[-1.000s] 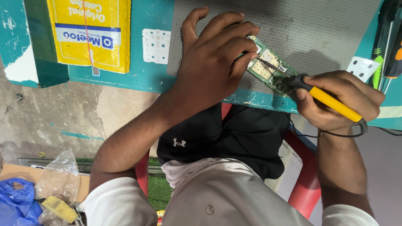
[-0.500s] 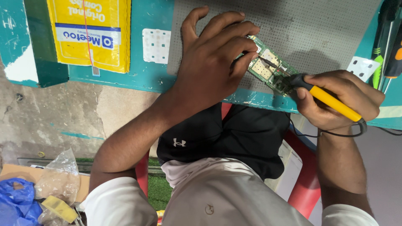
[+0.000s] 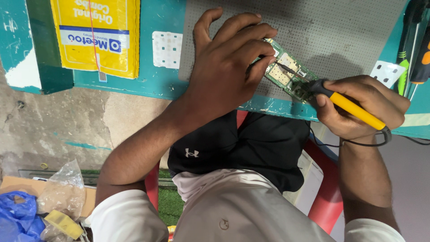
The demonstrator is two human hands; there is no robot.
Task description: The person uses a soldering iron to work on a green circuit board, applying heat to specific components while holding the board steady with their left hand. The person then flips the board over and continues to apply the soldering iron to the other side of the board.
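Note:
A small green circuit board (image 3: 288, 71) lies on a grey perforated mat (image 3: 340, 31) at the table's near edge. My left hand (image 3: 226, 67) rests over its left end, fingertips pinching the board. My right hand (image 3: 365, 105) grips a soldering iron with a yellow handle (image 3: 356, 110), black collar and thin metal tip. The tip points left and touches the middle of the board. A black cord runs from the handle's end under my right wrist.
A yellow packet (image 3: 96, 36) and a small white dotted card (image 3: 166, 48) lie on the teal table (image 3: 156, 85) to the left. Screwdrivers (image 3: 414, 45) and a white card (image 3: 387, 72) sit at right. Plastic bags (image 3: 40, 206) lie on the floor lower left.

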